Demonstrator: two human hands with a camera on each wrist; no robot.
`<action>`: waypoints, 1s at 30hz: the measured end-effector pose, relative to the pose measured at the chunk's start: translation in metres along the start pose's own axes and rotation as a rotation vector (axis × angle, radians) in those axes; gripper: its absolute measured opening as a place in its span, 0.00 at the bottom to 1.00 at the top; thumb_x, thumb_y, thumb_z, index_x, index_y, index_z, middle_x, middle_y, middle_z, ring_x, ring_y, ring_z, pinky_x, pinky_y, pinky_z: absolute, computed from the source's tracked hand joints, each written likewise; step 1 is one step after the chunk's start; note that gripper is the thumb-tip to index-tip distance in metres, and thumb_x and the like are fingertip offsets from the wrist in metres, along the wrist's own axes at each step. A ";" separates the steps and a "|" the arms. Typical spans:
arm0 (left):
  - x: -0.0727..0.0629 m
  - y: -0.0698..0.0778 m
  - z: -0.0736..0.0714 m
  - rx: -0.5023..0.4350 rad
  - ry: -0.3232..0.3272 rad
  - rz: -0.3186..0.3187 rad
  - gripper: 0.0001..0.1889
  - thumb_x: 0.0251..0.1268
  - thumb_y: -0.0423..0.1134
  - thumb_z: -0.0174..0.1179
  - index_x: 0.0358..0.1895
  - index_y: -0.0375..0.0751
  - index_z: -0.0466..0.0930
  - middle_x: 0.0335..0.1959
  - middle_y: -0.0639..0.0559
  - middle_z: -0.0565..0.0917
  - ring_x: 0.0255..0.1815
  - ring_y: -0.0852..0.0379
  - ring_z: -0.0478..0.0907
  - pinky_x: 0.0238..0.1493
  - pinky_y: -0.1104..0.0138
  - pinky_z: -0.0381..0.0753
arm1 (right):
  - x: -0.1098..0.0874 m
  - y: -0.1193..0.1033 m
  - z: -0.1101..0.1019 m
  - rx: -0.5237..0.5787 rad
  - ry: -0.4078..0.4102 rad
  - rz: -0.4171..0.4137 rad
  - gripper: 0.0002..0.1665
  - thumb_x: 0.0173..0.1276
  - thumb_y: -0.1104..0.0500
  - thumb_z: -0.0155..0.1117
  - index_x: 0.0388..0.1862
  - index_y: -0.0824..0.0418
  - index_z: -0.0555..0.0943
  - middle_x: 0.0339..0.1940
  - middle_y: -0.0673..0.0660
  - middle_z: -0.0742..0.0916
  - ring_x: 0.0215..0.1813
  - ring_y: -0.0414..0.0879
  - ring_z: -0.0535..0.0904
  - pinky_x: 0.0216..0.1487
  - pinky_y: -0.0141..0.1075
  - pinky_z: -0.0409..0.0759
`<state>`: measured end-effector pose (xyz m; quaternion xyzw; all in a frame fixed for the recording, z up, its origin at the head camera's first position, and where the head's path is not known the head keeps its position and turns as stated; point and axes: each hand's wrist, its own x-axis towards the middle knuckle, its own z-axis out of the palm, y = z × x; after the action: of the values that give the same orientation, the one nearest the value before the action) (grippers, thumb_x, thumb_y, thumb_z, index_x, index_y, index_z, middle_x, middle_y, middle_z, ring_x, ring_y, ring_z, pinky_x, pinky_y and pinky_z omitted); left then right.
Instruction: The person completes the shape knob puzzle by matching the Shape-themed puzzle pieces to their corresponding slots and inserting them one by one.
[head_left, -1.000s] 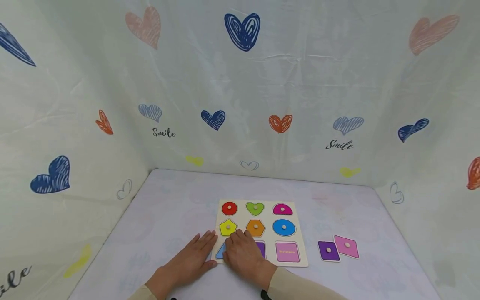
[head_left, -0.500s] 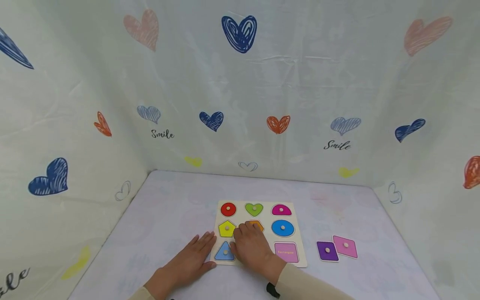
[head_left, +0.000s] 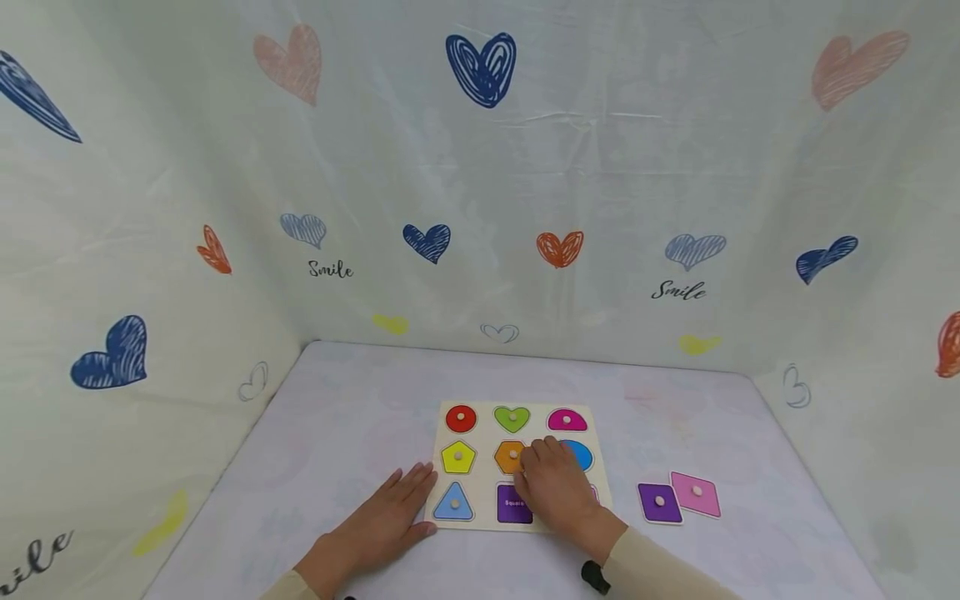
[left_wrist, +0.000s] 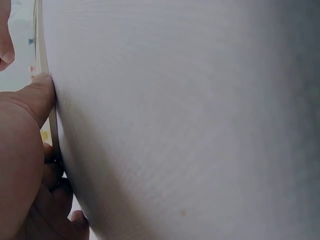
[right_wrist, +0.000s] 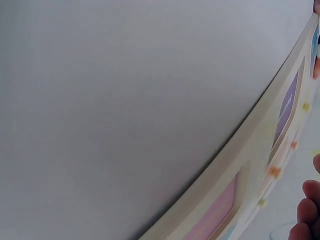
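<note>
A cream shape-puzzle board (head_left: 483,492) lies on the table, with knobbed shapes seated in it. The light-blue triangle (head_left: 452,510) fills the front left slot. Beside it the purple slot marked Square (head_left: 513,510) is bare. My left hand (head_left: 386,512) rests flat on the table, its fingertips at the board's left edge. My right hand (head_left: 558,492) hovers over the right half with fingers loosely curled, holding nothing. It partly covers the blue oval (head_left: 582,456) and most of the front right slot. In the right wrist view the pink slot (right_wrist: 215,212) shows bare.
To the right of the board lie a purple square piece (head_left: 649,510) and a pink rectangle piece (head_left: 707,503), edges overlapping. Red circle (head_left: 453,423), green heart (head_left: 512,427) and magenta half-circle (head_left: 576,423) fill the back row. A heart-printed curtain (head_left: 480,175) surrounds the table (head_left: 360,400).
My right hand has moved right across the board, from the triangle past the square slot, uncovering both. My left hand has stayed at the board's left edge.
</note>
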<state>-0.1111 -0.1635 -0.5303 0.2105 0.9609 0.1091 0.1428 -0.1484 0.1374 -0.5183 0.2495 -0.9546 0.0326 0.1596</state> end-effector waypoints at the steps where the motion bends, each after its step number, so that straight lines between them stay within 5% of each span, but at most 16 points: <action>1: 0.000 0.000 -0.001 0.003 0.001 0.001 0.45 0.74 0.65 0.58 0.85 0.44 0.57 0.86 0.52 0.60 0.87 0.49 0.53 0.85 0.46 0.55 | -0.002 0.005 -0.001 0.002 0.005 0.008 0.15 0.69 0.48 0.74 0.37 0.58 0.82 0.30 0.49 0.78 0.39 0.45 0.71 0.46 0.40 0.80; 17: 0.000 0.001 0.000 -0.009 0.003 -0.011 0.45 0.74 0.66 0.58 0.85 0.45 0.57 0.86 0.51 0.60 0.87 0.49 0.54 0.85 0.46 0.55 | -0.049 0.079 -0.010 -0.022 -0.011 0.100 0.16 0.63 0.52 0.80 0.38 0.58 0.82 0.32 0.49 0.79 0.40 0.45 0.72 0.44 0.41 0.74; 30: -0.002 0.003 -0.003 0.002 -0.001 -0.007 0.45 0.74 0.65 0.58 0.85 0.45 0.57 0.86 0.52 0.60 0.87 0.50 0.54 0.85 0.46 0.56 | -0.106 0.150 -0.017 -0.119 0.065 0.017 0.12 0.58 0.57 0.77 0.34 0.56 0.80 0.31 0.48 0.79 0.39 0.46 0.72 0.39 0.41 0.71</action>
<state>-0.1092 -0.1621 -0.5267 0.2074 0.9617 0.1077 0.1434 -0.1289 0.3202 -0.5342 0.2302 -0.9513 -0.0147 0.2047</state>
